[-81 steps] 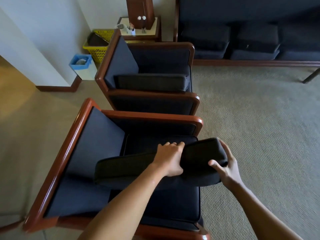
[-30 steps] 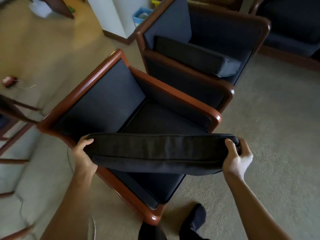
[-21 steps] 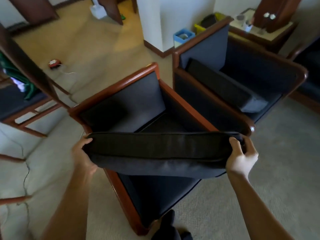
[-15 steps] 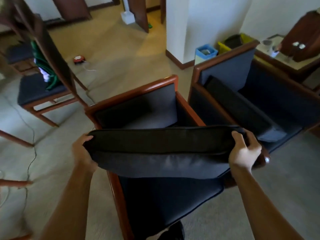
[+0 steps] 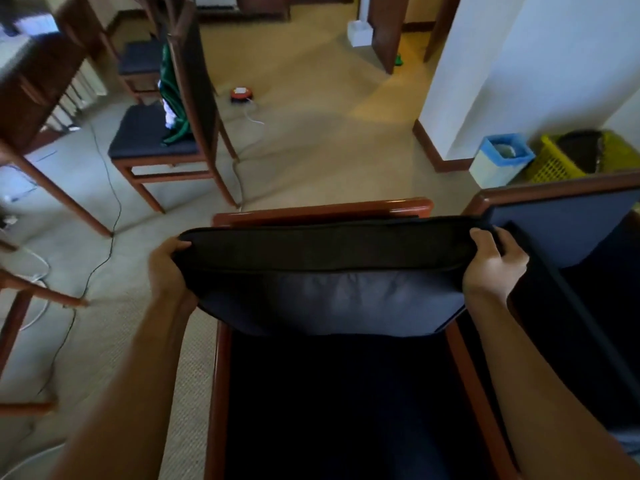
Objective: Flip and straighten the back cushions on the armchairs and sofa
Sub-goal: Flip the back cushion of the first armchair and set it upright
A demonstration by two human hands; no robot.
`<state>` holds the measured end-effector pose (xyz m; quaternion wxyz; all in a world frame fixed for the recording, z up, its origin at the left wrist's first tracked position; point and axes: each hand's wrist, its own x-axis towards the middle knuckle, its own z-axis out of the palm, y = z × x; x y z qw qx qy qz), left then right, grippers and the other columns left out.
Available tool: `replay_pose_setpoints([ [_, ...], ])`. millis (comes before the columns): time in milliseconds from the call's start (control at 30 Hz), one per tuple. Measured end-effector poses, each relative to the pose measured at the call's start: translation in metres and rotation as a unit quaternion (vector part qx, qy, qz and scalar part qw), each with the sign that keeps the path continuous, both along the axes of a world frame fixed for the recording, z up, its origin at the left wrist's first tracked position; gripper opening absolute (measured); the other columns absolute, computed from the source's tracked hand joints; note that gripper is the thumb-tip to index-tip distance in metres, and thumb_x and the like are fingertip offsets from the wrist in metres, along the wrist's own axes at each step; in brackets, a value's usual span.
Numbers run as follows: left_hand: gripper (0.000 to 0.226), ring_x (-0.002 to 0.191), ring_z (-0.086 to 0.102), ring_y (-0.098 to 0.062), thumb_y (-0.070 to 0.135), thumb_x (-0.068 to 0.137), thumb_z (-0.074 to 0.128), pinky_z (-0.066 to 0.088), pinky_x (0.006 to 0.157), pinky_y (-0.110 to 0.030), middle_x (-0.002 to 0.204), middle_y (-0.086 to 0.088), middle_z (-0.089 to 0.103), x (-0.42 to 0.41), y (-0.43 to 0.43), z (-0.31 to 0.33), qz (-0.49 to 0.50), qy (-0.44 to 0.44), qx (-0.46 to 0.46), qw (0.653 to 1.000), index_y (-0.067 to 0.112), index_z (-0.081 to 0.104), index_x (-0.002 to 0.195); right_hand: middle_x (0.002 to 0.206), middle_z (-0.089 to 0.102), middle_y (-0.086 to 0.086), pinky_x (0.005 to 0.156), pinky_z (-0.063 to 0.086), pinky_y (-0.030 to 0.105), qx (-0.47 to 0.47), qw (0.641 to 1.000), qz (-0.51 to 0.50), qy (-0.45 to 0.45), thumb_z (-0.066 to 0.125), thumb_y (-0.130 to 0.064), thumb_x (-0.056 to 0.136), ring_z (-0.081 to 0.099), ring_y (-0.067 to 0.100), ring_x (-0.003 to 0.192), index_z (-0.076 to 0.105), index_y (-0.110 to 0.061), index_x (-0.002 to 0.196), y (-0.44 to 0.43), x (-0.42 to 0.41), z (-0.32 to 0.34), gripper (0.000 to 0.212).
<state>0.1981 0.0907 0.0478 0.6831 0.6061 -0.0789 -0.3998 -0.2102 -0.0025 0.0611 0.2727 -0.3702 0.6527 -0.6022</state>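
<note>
Beige carpet [image 5: 311, 140] covers the floor of a room with white walls and dark wooden skirting. At the near centre stands an armchair [image 5: 322, 209] with a reddish wooden frame and a dark blue seat, seen from its front. A dark back cushion [image 5: 325, 275] is held above the seat, spanning the chair from side to side, with its long edge level and close to the wooden top rail of the backrest; whether it touches the rail cannot be told. The left hand [image 5: 169, 268] grips the cushion's left end, thumb on top and the fingers hidden beneath. The right hand [image 5: 493, 265] grips the right end, fingers curled over the upper edge. Just beside on the right stands a second armchair [image 5: 561, 223] with the same wooden frame and blue upholstery. Beyond it, near the wall, sit a white bin with a blue liner [image 5: 500, 161] and a yellow basket [image 5: 568, 157], side by side. On the left stands a wooden dining chair [image 5: 156, 147] with green cloth [image 5: 175, 109] on its seat, and thin cables [image 5: 104, 202] trail across the carpet. A small red object [image 5: 242, 94] lies farther back on the floor.
</note>
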Motion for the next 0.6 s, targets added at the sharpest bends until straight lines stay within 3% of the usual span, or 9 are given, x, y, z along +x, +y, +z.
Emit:
replay_pose_setpoints([
  [67, 0.006, 0.077, 0.066, -0.017, 0.021, 0.082, 0.060, 0.054, 0.069, -0.031, 0.076, 0.000, 0.068, 0.009, -0.020, -0.009, 0.009, -0.006, 0.002, 1.000, 0.019, 0.064, 0.078, 0.087, 0.072, -0.004, 0.075, 0.050, 0.022, 0.005, 1.000, 0.015, 0.005, 0.066, -0.031, 0.082, 0.065, 0.012, 0.084, 0.078, -0.012, 0.102, -0.033, 0.007, -0.006, 0.030],
  [200, 0.004, 0.088, 0.063, -0.023, 0.021, 0.081, 0.061, 0.053, 0.071, -0.035, 0.084, -0.004, 0.066, 0.017, -0.058, -0.036, 0.020, -0.030, 0.034, 0.999, 0.020, 0.065, 0.081, 0.077, 0.067, -0.006, 0.070, 0.052, 0.026, 0.021, 0.999, 0.048, 0.009, 0.067, -0.029, 0.083, 0.063, 0.016, 0.080, 0.073, -0.015, 0.088, -0.093, 0.017, -0.025, 0.016],
  [300, 0.008, 0.092, 0.060, -0.027, 0.024, 0.073, 0.063, 0.050, 0.075, -0.041, 0.089, -0.007, 0.065, 0.024, -0.085, -0.061, 0.021, -0.053, 0.059, 0.997, 0.021, 0.065, 0.079, 0.082, 0.069, 0.003, 0.078, 0.055, 0.038, 0.047, 0.996, 0.065, 0.026, 0.067, -0.031, 0.081, 0.063, 0.018, 0.082, 0.075, -0.010, 0.092, -0.123, 0.020, -0.056, 0.025],
  [400, 0.012, 0.095, 0.061, -0.029, 0.026, 0.066, 0.067, 0.050, 0.079, -0.046, 0.092, -0.007, 0.066, 0.029, -0.109, -0.086, 0.018, -0.073, 0.094, 0.993, 0.024, 0.068, 0.078, 0.091, 0.073, 0.005, 0.082, 0.058, 0.041, 0.078, 0.994, 0.077, 0.024, 0.067, -0.033, 0.079, 0.066, 0.019, 0.087, 0.076, -0.009, 0.097, -0.148, 0.021, -0.086, 0.031],
  [500, 0.020, 0.101, 0.066, -0.027, 0.025, 0.068, 0.071, 0.057, 0.085, -0.050, 0.100, -0.007, 0.071, 0.032, -0.126, -0.109, 0.028, -0.104, 0.117, 0.987, 0.025, 0.076, 0.088, 0.091, 0.072, 0.000, 0.081, 0.058, 0.037, 0.098, 0.990, 0.091, 0.038, 0.067, -0.033, 0.080, 0.068, 0.020, 0.091, 0.075, -0.013, 0.099, -0.169, 0.029, -0.109, 0.029],
  [600, 0.031, 0.102, 0.066, -0.020, 0.015, 0.076, 0.074, 0.058, 0.088, -0.042, 0.104, -0.003, 0.072, 0.032, -0.142, -0.124, 0.038, -0.145, 0.119, 0.981, 0.016, 0.078, 0.107, 0.101, 0.071, 0.000, 0.080, 0.055, 0.030, 0.107, 0.990, 0.084, 0.045, 0.064, -0.030, 0.083, 0.067, 0.018, 0.095, 0.075, -0.011, 0.114, -0.182, 0.033, -0.127, 0.039],
])
